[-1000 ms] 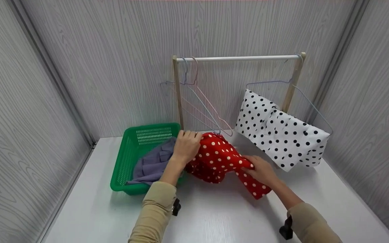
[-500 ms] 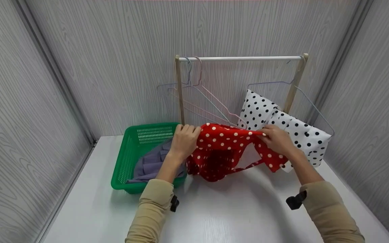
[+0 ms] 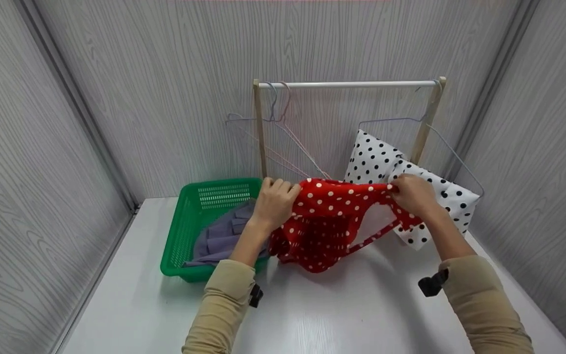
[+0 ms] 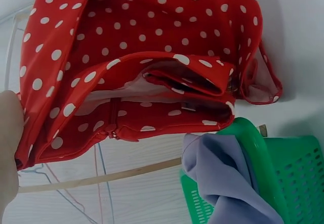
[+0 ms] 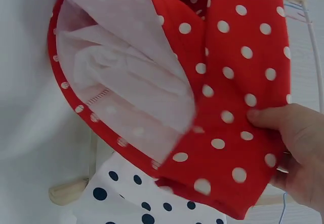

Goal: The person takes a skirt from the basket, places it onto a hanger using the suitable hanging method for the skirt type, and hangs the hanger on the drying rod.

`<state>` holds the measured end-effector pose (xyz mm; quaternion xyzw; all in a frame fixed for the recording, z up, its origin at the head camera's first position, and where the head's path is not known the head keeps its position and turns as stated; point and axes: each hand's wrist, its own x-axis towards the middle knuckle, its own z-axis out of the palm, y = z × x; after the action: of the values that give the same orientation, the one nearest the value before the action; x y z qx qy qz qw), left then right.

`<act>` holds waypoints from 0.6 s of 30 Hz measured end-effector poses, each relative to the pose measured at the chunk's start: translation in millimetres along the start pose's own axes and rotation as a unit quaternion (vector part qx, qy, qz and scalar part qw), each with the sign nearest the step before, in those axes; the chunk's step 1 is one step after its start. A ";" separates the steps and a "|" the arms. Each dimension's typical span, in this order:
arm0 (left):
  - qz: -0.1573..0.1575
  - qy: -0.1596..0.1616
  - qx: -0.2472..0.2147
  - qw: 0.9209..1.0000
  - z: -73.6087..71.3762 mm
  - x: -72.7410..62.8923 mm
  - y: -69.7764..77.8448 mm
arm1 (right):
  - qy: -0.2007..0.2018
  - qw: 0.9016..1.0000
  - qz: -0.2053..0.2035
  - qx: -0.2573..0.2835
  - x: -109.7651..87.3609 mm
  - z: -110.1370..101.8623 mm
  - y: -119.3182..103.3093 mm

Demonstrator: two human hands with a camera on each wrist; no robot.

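Note:
A red garment with white polka dots point(image 3: 334, 199) is stretched sideways between both hands. My left hand point(image 3: 274, 204) grips its upper left edge, close to the basket's right side. My right hand point(image 3: 414, 195) pinches the upper right corner, in front of the white dotted garment. The red body sags low over the table, its opening facing me. In the left wrist view, the garment point(image 4: 167, 11) shows a small zip pull at its open edge. White lining point(image 5: 111, 62) shows inside it in the right wrist view, where the thumb of my right hand point(image 5: 298, 143) presses on the dotted cloth.
A green basket point(image 3: 169, 250) with a purple pleated garment point(image 3: 219, 240) stands at the left. Behind is a rack with a white rail point(image 3: 352, 84). A blue hanger point(image 3: 273, 103) and a pink hanger point(image 3: 288, 101) hang left, a white black-dotted garment point(image 3: 369, 152) right.
My right hand has moved up and right, taking the garment's corner from a low bunch to a taut upper edge. My left hand stays nearly in place. The hangers behind have shifted.

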<state>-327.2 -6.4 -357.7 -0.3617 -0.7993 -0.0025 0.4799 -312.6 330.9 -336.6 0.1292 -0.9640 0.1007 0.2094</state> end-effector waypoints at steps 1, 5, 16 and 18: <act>0.008 0.007 -0.003 1.000 0.1 -0.1 0.1 | 0.043 0.999 -0.011 -0.013 1.8 -0.1 -0.3; 0.031 0.030 -0.014 0.999 1.7 -5.2 0.9 | 0.225 0.968 -0.085 -0.067 13.0 -3.3 -4.2; 0.057 0.069 0.015 0.996 18.8 -27.7 5.3 | 0.347 0.910 -0.194 -0.118 28.6 2.6 -1.4; 0.063 0.067 0.014 0.996 21.5 -30.4 7.2 | 0.310 0.923 -0.201 -0.108 22.2 9.3 5.1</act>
<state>-331.0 -11.1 -395.1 -0.4035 -0.7409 0.0152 0.5366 -337.1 328.8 -336.1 0.2592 -0.8098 -0.0127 0.5263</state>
